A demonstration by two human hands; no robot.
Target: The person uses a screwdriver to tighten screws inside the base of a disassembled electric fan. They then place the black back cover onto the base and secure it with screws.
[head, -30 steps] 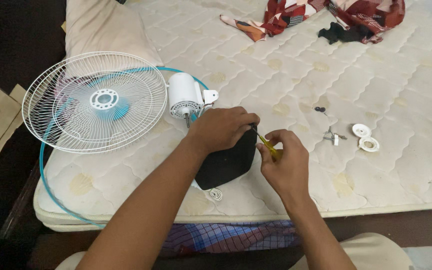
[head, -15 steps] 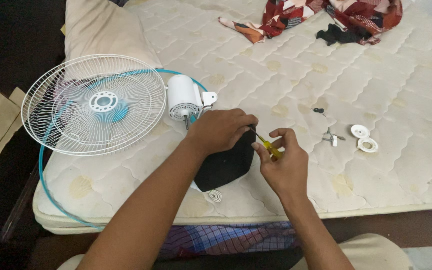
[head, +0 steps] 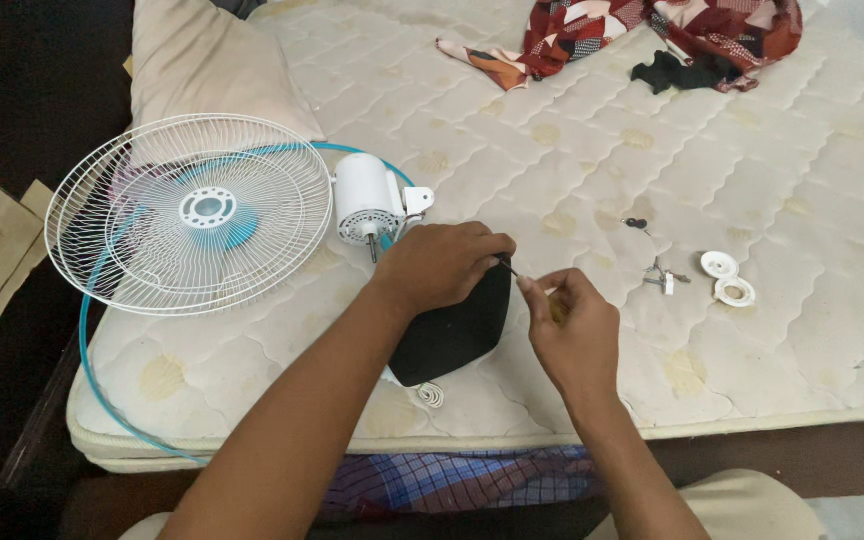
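Note:
My left hand (head: pixel 442 265) presses down on a black fan base piece (head: pixel 452 330) lying on the mattress (head: pixel 572 160). My right hand (head: pixel 572 325) grips a screwdriver with a yellow handle (head: pixel 555 305); its thin shaft (head: pixel 507 266) points toward my left fingers at the black piece's top edge. Just left of my hands lies the white fan motor (head: pixel 367 200), and beyond it the white wire fan guard (head: pixel 192 215) with blue blades inside.
Small screws (head: pixel 660 275) and two white round caps (head: pixel 727 278) lie to the right of my hands. A pillow (head: pixel 202 70) sits at the back left, patterned red cloth (head: pixel 632 25) at the back. A teal hoop (head: pixel 92 350) overhangs the mattress's left edge.
My right hand has shifted slightly so the yellow handle is more hidden in the fist. The view has tilted a little; the fan parts stay put.

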